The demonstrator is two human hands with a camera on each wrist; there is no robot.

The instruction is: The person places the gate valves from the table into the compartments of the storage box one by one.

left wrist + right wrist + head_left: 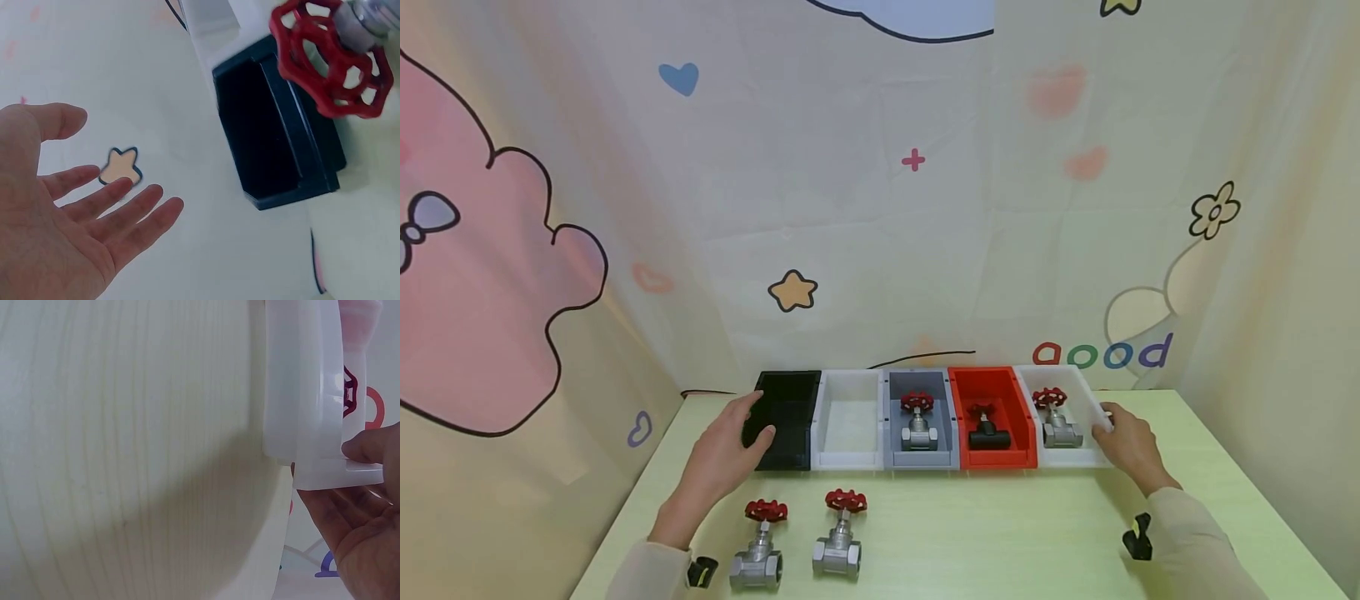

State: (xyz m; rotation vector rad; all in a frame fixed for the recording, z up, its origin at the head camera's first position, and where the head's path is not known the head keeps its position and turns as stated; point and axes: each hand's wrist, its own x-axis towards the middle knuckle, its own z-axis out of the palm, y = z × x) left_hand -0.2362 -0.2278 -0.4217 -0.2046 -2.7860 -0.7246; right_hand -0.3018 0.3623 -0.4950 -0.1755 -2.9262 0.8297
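Note:
Five bins stand side by side in a row in the head view. Beside the black bin (786, 462) at the left end is my left hand (722, 450), its fingers extended and spread. The left wrist view shows that hand (94, 212) holding nothing. My right hand (1131, 442) pinches the side wall of the white bin (1086, 392) at the right end. In the right wrist view, its thumb (369, 447) is inside the wall and the fingers are under the rim outside. That bin contains a metal gate valve (1062, 432) with a red handwheel.
A grey bin (922, 460) holds a metal valve (918, 435), and a red bin (998, 458) a black-bodied valve (988, 437). Another white bin (847, 460) adjoins the black one. Two metal valves (757, 567) (837, 554) lie in front on the table (985, 533). A printed curtain (880, 208) hangs behind.

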